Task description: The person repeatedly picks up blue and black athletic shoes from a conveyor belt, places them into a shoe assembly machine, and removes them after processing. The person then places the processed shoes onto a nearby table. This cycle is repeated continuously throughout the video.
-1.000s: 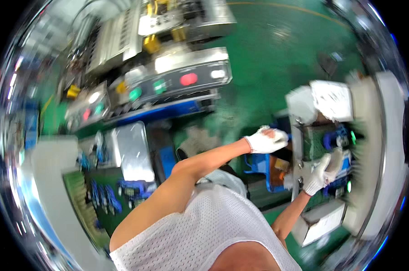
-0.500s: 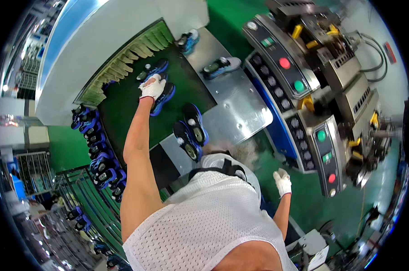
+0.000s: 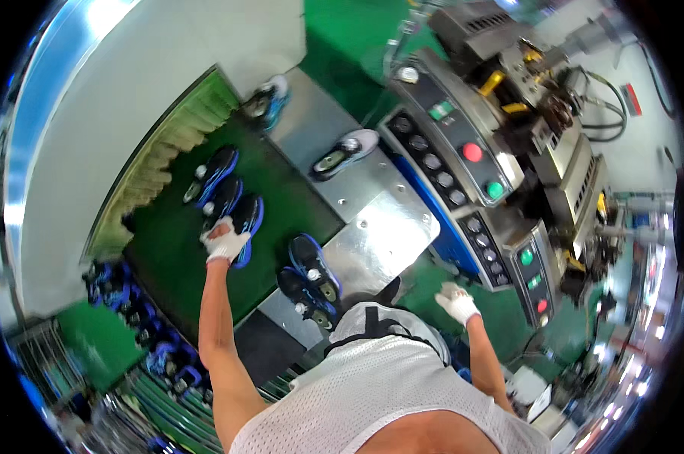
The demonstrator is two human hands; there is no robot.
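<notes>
My left hand (image 3: 224,242), in a white glove, is closed around the heel end of a black and blue sneaker (image 3: 223,198) on the dark green conveyor belt (image 3: 168,253). Another such sneaker (image 3: 249,216) lies against its right side, and a third sneaker (image 3: 215,172) lies just beyond. Part of the held shoe is hidden under the glove. My right hand (image 3: 458,303), gloved too, hangs open and empty over the floor, near the machine's control panels. Close to my body a pair of black and blue sneakers (image 3: 310,272) rests at the belt's near right edge.
A white machine housing (image 3: 77,189) with a fringed curtain (image 3: 156,159) borders the belt. Two lighter shoes (image 3: 345,154) (image 3: 268,102) stand on the metal plate (image 3: 380,227). Button panels (image 3: 463,132) rise at right. Several shoes (image 3: 134,306) line a rack (image 3: 172,405) at left.
The whole view has shifted as my head moved. Against the shoes, my left hand has slid toward the heel end, showing more of the middle sneaker. My right hand stays empty.
</notes>
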